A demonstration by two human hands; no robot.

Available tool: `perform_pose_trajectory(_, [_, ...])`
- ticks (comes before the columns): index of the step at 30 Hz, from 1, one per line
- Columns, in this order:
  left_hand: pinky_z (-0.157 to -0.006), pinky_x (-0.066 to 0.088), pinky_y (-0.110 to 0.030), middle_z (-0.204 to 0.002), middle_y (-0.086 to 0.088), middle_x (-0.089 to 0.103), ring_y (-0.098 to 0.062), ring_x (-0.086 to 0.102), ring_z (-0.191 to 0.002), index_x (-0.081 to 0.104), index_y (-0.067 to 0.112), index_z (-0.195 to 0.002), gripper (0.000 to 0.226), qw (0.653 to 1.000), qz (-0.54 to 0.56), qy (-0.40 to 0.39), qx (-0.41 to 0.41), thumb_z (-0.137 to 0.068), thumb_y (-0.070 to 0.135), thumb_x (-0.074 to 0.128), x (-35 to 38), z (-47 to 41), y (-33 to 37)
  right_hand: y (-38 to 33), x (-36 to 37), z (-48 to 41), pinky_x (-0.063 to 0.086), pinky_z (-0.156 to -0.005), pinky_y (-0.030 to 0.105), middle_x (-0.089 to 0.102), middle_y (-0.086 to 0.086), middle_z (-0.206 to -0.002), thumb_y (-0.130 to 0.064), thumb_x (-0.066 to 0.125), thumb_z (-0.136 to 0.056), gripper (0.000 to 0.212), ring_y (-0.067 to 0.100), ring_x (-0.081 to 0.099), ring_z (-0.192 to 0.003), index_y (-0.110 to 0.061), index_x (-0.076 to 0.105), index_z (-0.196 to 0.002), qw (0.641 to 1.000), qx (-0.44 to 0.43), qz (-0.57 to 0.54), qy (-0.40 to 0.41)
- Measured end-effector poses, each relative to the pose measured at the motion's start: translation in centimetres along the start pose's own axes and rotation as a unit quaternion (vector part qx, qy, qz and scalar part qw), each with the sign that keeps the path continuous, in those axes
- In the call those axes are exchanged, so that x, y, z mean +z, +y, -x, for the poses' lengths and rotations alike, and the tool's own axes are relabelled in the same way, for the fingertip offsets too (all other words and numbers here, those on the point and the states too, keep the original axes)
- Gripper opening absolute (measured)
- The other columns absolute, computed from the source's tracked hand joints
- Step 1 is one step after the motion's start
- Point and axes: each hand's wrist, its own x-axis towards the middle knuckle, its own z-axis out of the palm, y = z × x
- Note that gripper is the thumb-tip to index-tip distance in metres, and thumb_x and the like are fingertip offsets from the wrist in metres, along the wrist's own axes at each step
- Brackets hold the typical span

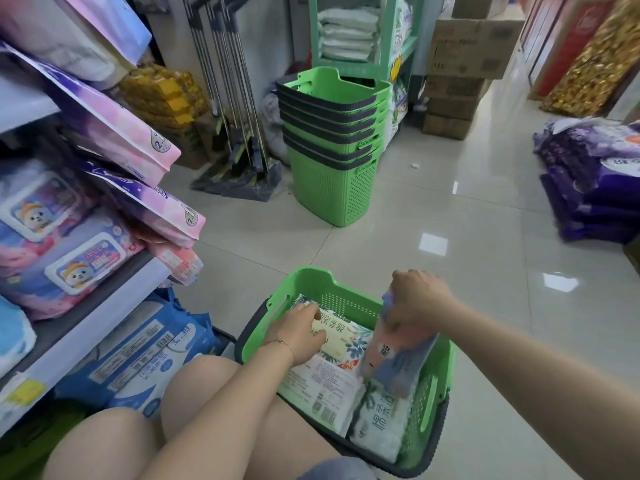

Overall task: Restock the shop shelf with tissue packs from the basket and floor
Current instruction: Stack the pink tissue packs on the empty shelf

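Our right hand (417,299) grips the top of the pink-and-blue pack (398,362) upright in the green basket (311,275); left of it, our left hand (298,332) grabs the leaf-print pack (346,337).

The basket (346,289) sits on the floor at lower centre, just before the person's knees. Inside it, a flat tissue pack (346,337) lies on top of others under the left hand (298,332). At the basket's right side the right hand (415,296) grips an upright tissue pack (401,362). The shelf (86,323) runs down the left edge, with wipes packs (69,258) on it. A stack of baskets (332,161) stands at upper centre, with mops (228,98) to its left, a rack (346,60) behind it and cardboard boxes (464,64) to its right. A pile of packs (595,181) lies on the floor at the right edge.
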Motion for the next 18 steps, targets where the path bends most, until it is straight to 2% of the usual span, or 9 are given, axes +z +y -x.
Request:
perform_pose_trajectory(2, [-0.085,0.044,-0.032,-0.128,0.005,0.049,-0.017,0.052,-0.107,0.046,0.024,-0.123,0.036,0.999,-0.024,0.021,0.014,-0.091,0.040,0.047,-1.4,0.1,0.2,-0.1,-2.7,-0.2,0.042,-0.057,0.026,0.053,-0.001,-0.082,-0.052,0.072,-0.064,0.049,0.018,0.053,-0.071,-0.017,0.053,-0.093,0.999,0.009,-0.044,-0.012])
perform_pose_trajectory(6, [-0.085,0.045,-0.035,-0.124,0.005,0.051,-0.020,0.053,-0.109,0.045,0.024,-0.121,0.046,0.997,-0.034,0.063,0.025,-0.087,0.057,0.047,-4.2,0.8,0.0,-1.2,-7.2,-0.7,0.044,-0.060,0.027,0.059,0.004,-0.092,-0.057,0.079,-0.057,0.063,0.020,0.055,-0.078,-0.015,0.054,-0.096,0.978,0.015,-0.209,0.010])
perform_pose_trajectory(10, [-0.088,0.045,-0.043,-0.113,0.005,0.050,-0.020,0.050,-0.104,0.041,0.026,-0.112,0.078,0.988,-0.001,0.151,0.042,-0.064,0.087,0.040,-6.9,2.1,-1.2,-3.8,-10.5,-1.0,0.052,-0.072,0.035,0.058,0.003,-0.086,-0.053,0.081,-0.059,0.060,0.022,0.058,-0.080,-0.012,0.054,-0.095,0.933,0.009,-0.355,0.058])
perform_pose_trajectory(12, [-0.092,0.042,-0.042,-0.117,0.008,0.047,-0.017,0.046,-0.108,0.038,0.027,-0.121,0.100,0.977,-0.026,0.207,0.044,-0.048,0.096,0.039,-8.7,3.5,-2.2,-5.3,-11.7,-1.1,0.055,-0.074,0.037,0.059,0.004,-0.085,-0.055,0.080,-0.059,0.061,0.024,0.061,-0.081,-0.010,0.056,-0.093,0.918,0.001,-0.389,0.078])
perform_pose_trajectory(15, [-0.097,0.037,-0.036,-0.131,0.009,0.038,-0.017,0.038,-0.118,0.028,0.025,-0.137,0.114,0.955,-0.119,0.270,0.033,-0.044,0.088,0.051,-11.3,6.0,-3.7,-7.5,-13.0,-1.4,0.054,-0.073,0.039,0.064,0.007,-0.087,-0.054,0.079,-0.061,0.054,0.026,0.063,-0.080,-0.012,0.058,-0.088,0.890,-0.023,-0.450,0.073])
perform_pose_trajectory(18, [-0.094,0.035,-0.036,-0.131,0.006,0.039,-0.021,0.039,-0.119,0.030,0.024,-0.138,0.108,0.933,-0.113,0.340,0.018,-0.046,0.071,0.060,-13.3,8.2,-5.7,-9.8,-14.1,-1.4,0.053,-0.063,0.034,0.070,0.009,-0.086,-0.051,0.081,-0.060,0.054,0.025,0.067,-0.075,-0.010,0.065,-0.092,0.855,-0.074,-0.512,0.047])
